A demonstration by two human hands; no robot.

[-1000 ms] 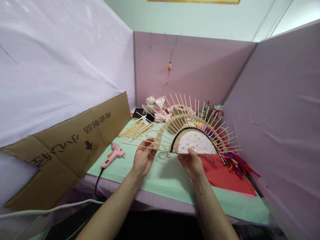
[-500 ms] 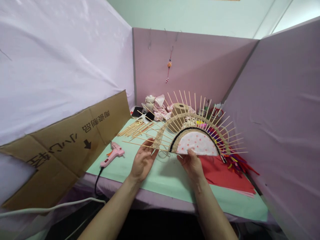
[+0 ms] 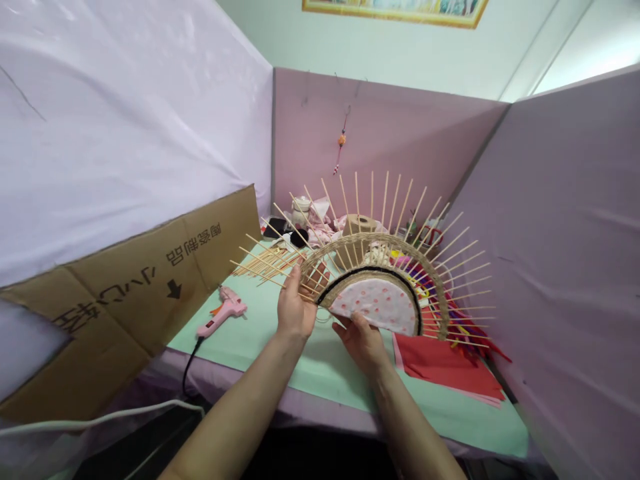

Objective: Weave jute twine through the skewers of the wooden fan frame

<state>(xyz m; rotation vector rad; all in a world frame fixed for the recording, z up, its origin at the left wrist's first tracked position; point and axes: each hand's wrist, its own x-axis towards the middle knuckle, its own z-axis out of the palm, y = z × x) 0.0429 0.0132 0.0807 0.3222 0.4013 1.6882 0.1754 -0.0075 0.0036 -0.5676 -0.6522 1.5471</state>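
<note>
Straw-coloured sticks fan out from a half-round craft piece [image 3: 377, 305] held up off the bench [image 3: 327, 370], between and just beyond the hands. The left hand [image 3: 295, 310] grasps its left end, raised with the wrist nearly upright: the thumb side stands in front of the lowest sticks, while fingers show behind them, spread a little. Lower and nearer the body, the right hand [image 3: 363, 340] pinches the bottom edge of the dotted panel [image 3: 377, 303], thumb laid on its face and the other fingers tucked beneath, partly hidden. Both bare forearms slant inward, so the wrists sit closer together than the elbow ends. Tilted, the piece dips on the right hand's side and rises toward the left hand.

Left of the left hand lies a pink glue gun [image 3: 223, 313], well apart from it; loose sticks [image 3: 267, 261] lie beyond that same hand. Red sheets [image 3: 445, 363] rest to the right of the right hand, and a brown roll [image 3: 360, 225] stands past both hands.
</note>
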